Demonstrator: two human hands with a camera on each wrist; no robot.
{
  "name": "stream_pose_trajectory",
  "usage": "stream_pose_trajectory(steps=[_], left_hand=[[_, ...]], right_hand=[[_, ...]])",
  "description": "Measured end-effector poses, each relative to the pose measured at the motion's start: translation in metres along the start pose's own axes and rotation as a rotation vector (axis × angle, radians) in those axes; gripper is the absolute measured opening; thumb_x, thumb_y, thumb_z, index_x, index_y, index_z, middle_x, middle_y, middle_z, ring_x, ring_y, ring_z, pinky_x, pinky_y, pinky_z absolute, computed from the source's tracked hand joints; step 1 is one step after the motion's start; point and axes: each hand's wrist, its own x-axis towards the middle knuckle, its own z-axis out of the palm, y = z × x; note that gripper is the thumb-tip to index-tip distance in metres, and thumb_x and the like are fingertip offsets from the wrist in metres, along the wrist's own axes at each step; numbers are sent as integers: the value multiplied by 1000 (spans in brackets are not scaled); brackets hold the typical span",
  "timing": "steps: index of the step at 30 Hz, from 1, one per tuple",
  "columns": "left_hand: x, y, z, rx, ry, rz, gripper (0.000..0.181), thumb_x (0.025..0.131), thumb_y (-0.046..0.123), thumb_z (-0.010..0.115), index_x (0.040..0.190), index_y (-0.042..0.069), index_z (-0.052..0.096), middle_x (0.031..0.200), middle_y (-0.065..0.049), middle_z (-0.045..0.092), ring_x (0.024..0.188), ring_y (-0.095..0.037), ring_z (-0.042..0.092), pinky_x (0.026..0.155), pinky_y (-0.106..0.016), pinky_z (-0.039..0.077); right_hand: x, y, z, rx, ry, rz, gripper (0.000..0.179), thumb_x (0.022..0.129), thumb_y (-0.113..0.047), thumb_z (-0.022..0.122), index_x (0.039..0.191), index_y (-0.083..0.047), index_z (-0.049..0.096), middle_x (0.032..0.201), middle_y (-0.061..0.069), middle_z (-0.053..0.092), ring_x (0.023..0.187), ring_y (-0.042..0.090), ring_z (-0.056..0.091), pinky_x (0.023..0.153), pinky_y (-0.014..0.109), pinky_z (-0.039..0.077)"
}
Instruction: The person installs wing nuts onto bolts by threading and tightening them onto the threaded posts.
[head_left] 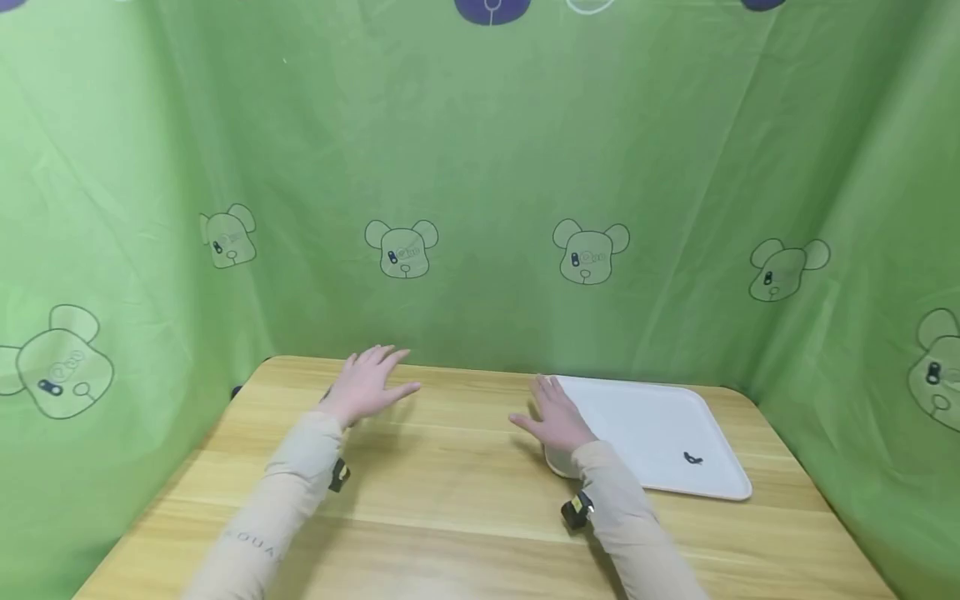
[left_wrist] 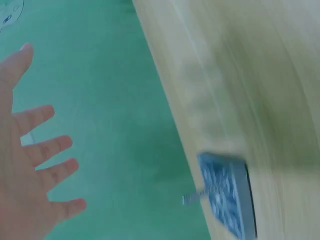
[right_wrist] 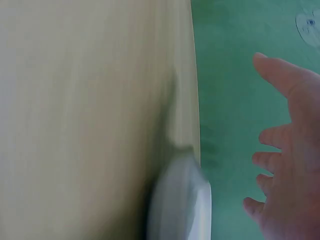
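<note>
My left hand (head_left: 363, 387) is spread over the far left part of the wooden table, palm down, holding nothing. In the left wrist view, a blue box-like thing with a patterned face (left_wrist: 220, 190) sits at the table's edge, a thin grey rod sticking out from it. My left hand and sleeve mostly hide it in the head view. My right hand (head_left: 558, 417), fingers extended and thumb apart, overlaps the left edge of a white tray (head_left: 637, 417). A small, dark, looped thing (head_left: 692, 457) lies on the tray toward its near right.
The wooden table (head_left: 435, 500) has rounded far corners. A green curtain (head_left: 480, 167) printed with bear heads closes off the back and both sides. Each sleeve carries a small black wrist device, one at the left wrist (head_left: 340, 475) and one at the right wrist (head_left: 576, 511).
</note>
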Motion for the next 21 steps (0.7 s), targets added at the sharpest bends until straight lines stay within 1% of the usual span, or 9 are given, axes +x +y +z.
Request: stream_pose_trajectory(steps=[4,7,9,11,14,17,19,21], left_hand=[[-11,-15,-13,-30,6,9,74,91,57,55,150,17,37,155,-18,36,143,-40,32,116,-69,17],[-19,-29,-21,-56,2,-5,74,91,56,56,150,15,37,155,-20,35,142,-42,32,116,-69,18],[-24,-40,-25,-56,5,-9,74,91,54,57,149,13,37,154,-22,35,142,-44,32,115,-70,19],[-28,-49,-28,-51,2,-21,74,91,54,57,149,13,37,154,-22,35,142,-44,32,115,-69,19],[-32,-64,-32,-37,15,-21,73,92,52,57,149,11,38,152,-24,37,139,-46,34,114,-69,22],[-38,-76,-35,-46,22,-21,72,92,51,56,148,8,39,151,-26,38,138,-47,36,114,-67,26],[-41,-83,-36,-51,25,-17,70,93,47,58,147,6,40,149,-27,41,136,-48,39,113,-65,29],[-45,-90,-36,-59,21,-18,67,91,38,60,146,4,41,147,-27,43,134,-48,41,112,-64,32]], right_hand=[[9,-14,14,-15,-19,-29,93,90,-57,56,153,1,20,161,22,18,150,41,11,124,55,13],[16,-24,25,-36,-29,-63,93,90,-57,56,152,2,22,160,23,21,150,42,15,123,55,16],[19,-31,30,-46,-37,-85,93,90,-57,56,152,2,22,160,23,22,149,42,16,123,54,17],[21,-41,33,-38,-46,-101,93,89,-57,57,152,2,23,159,23,23,149,42,17,123,53,17],[24,-54,39,-30,-50,-121,92,89,-58,58,152,1,24,159,22,24,149,41,18,124,52,18],[27,-66,46,-18,-50,-137,92,88,-57,59,152,0,26,159,22,26,149,41,20,124,51,18],[29,-73,52,-6,-50,-149,91,88,-56,60,152,0,26,158,22,27,148,41,21,123,52,20],[31,-81,57,17,-55,-154,91,88,-55,61,152,0,26,158,22,27,148,41,21,123,52,20]])
